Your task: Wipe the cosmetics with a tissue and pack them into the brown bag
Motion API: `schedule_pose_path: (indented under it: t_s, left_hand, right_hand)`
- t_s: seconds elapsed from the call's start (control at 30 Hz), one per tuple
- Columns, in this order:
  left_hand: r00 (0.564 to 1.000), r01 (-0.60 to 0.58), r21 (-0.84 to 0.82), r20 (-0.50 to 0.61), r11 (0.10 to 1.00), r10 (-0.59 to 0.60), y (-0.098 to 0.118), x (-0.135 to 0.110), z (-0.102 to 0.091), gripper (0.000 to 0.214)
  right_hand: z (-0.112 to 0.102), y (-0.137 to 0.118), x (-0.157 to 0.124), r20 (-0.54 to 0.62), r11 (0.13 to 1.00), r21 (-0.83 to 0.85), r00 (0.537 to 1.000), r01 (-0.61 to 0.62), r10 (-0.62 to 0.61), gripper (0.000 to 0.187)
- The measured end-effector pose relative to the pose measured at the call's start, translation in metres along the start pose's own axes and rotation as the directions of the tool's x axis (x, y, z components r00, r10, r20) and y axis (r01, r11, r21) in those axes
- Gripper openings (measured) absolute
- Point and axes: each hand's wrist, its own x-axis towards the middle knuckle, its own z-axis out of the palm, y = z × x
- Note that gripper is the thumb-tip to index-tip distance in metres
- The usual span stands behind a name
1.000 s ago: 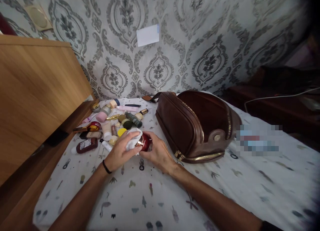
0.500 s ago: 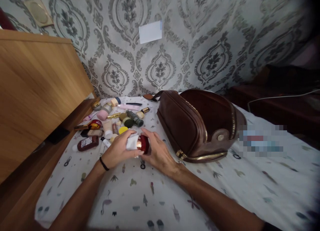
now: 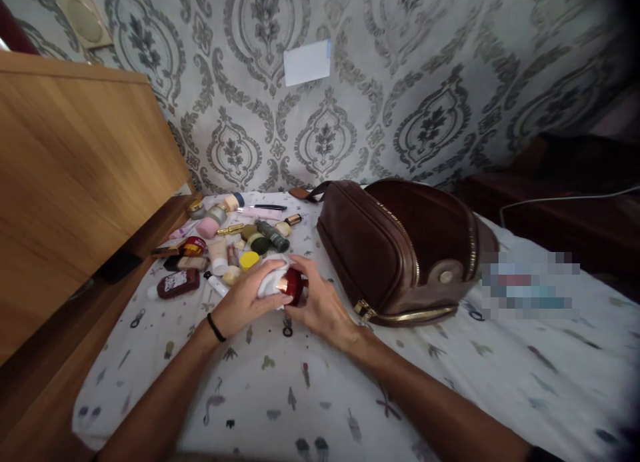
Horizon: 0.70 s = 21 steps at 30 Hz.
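Note:
Between my two hands is a dark red jar (image 3: 295, 287) with a shiny gold band. My right hand (image 3: 326, 310) grips its right end between thumb and fingers. My left hand (image 3: 245, 302), with a black band at the wrist, presses a crumpled white wipe (image 3: 269, 283) around the jar's left side. The wipe hides part of the jar. Just beyond my left fingers lie a yellow round lid (image 3: 249, 260) and a white tube (image 3: 216, 283). To the right of my hands stands a brown leather toiletry bag (image 3: 357, 249), its top unzipped.
Several cosmetics lie at the left, among them a dark red bottle (image 3: 179, 284), a green tube (image 3: 273, 235) and a pink-capped jar (image 3: 208, 227). A wooden cabinet (image 3: 85, 175) borders the left side. The patterned wall (image 3: 325, 132) rises behind the printed sheet (image 3: 270, 399).
The jar has turned slightly in my hands, and the wipe now bunches higher around it. My left hand has shifted a little to the right. The view has moved slightly.

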Motion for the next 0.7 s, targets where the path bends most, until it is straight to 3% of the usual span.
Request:
schedule_pose_path:
  t_s: [0.17, 0.27, 0.43, 0.6, 0.7]
  left_hand:
    - [0.995, -0.095, 0.062, 0.023, 0.994, 0.094, -0.009, -0.002, 0.002, 0.045]
    - [0.994, -0.109, 0.038, 0.028, 0.993, 0.108, -0.01, -0.002, 0.0, 0.043]
    - [0.992, -0.127, 0.001, 0.007, 0.992, 0.127, -0.004, -0.002, -0.006, 0.038]
    - [0.987, -0.158, 0.016, -0.018, 0.987, 0.158, -0.007, -0.002, -0.003, 0.043]
    - [0.986, -0.128, 0.026, -0.102, 0.991, 0.13, -0.01, -0.002, 0.006, 0.04]
  right_hand:
    - [-0.002, 0.004, 0.005, -0.009, 0.977, 0.207, 0.999, -0.043, 0.046, 0.082]
    - [-0.003, 0.007, 0.008, 0.046, 0.913, 0.394, 0.994, -0.107, 0.097, 0.084]
    - [-0.004, 0.003, 0.011, 0.197, 0.67, 0.679, 0.953, -0.301, 0.229, 0.077]
    - [-0.001, 0.0, 0.01, 0.269, 0.426, 0.828, 0.925, -0.365, 0.269, 0.049]
    - [0.001, 0.0, 0.009, 0.363, 0.259, 0.863, 0.889, -0.433, 0.277, 0.033]
